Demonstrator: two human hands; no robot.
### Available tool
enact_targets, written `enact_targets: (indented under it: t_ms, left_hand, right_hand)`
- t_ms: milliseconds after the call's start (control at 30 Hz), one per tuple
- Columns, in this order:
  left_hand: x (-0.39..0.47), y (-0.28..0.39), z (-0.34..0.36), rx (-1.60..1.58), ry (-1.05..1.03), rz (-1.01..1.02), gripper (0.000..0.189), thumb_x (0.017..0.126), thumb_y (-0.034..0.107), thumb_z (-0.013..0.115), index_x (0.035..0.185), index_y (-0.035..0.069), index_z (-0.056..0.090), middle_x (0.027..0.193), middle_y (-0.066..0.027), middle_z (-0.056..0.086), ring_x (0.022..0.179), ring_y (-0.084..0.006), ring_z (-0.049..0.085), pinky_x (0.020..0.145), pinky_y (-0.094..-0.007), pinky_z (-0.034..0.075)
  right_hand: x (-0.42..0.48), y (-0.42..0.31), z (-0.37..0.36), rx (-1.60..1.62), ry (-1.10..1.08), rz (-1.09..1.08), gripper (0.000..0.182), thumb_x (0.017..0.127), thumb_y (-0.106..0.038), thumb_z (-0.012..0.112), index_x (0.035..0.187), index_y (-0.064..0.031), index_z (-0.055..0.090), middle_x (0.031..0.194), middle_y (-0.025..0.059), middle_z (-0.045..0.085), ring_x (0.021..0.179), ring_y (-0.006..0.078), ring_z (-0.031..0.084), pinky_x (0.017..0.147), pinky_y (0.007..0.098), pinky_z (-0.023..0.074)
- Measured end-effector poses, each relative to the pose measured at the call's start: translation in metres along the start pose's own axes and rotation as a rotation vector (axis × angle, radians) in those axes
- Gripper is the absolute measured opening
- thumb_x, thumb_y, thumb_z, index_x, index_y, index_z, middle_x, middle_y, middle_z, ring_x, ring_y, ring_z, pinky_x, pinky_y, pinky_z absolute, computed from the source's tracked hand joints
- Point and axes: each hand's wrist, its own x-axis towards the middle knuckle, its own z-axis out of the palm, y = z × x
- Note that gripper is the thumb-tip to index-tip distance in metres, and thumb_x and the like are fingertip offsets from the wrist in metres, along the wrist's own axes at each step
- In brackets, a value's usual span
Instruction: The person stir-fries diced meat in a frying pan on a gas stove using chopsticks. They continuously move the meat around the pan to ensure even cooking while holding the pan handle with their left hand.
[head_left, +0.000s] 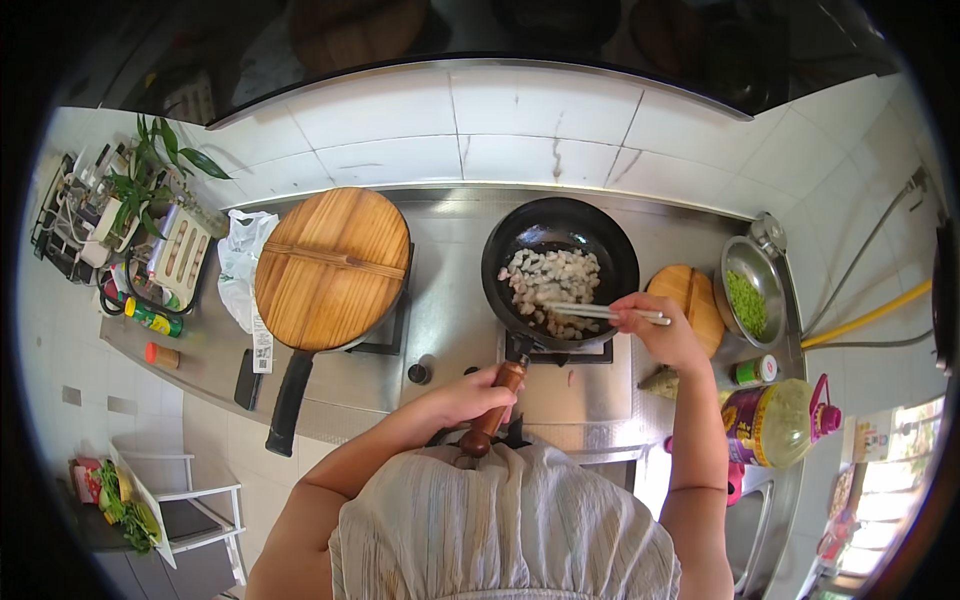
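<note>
A black wok sits on the right burner, its wooden handle pointing towards me. My left hand is wrapped around that handle. Pale diced pieces of food, which look like raw meat or seafood, are spread over the bottom of the wok. From the right, my right hand grips a pair of light-coloured chopsticks. Their far ends reach in among the pieces near the front of the wok.
Left of the wok stands a second pan with a wooden lid and black handle. A phone lies beside it. To the right are a small wooden lid, a steel bowl of chopped greens, a jar and an oil jug.
</note>
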Motion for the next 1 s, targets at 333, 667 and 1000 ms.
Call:
enact_targets:
  t_ms: [333, 667, 1000]
  left_hand:
    - [0.002, -0.002, 0.000, -0.016, 0.002, -0.007, 0.037, 0.081, 0.016, 0.053, 0.116, 0.004, 0.045, 0.074, -0.0068, 0.055, 0.066, -0.0129, 0.054, 0.059, -0.0272, 0.044]
    - [0.001, -0.001, 0.001, -0.022, 0.009, -0.015, 0.038, 0.080, 0.015, 0.053, 0.115, 0.002, 0.045, 0.075, -0.0067, 0.054, 0.066, -0.0131, 0.054, 0.060, -0.0277, 0.045]
    - [-0.001, 0.002, 0.002, -0.018, 0.015, -0.023, 0.037, 0.081, 0.014, 0.053, 0.115, 0.002, 0.045, 0.075, -0.0066, 0.054, 0.067, -0.0130, 0.054, 0.060, -0.0279, 0.045]
  right_hand:
    - [0.013, 0.019, -0.025, -0.208, 0.381, -0.123, 0.015, 0.086, -0.009, 0.058, 0.093, 0.0031, 0.063, 0.075, 0.0064, 0.064, 0.070, 0.0109, 0.058, 0.065, 0.0244, 0.0458]
    - [-0.009, -0.006, -0.008, 0.094, 0.092, 0.053, 0.017, 0.089, -0.011, 0.056, 0.089, 0.0050, 0.062, 0.077, 0.0053, 0.063, 0.072, 0.0108, 0.061, 0.065, 0.0224, 0.0489]
    - [0.003, 0.011, -0.014, 0.006, 0.216, 0.006, 0.015, 0.087, -0.012, 0.059, 0.090, 0.0034, 0.062, 0.073, 0.0036, 0.061, 0.068, 0.0100, 0.059, 0.063, 0.0225, 0.0473]
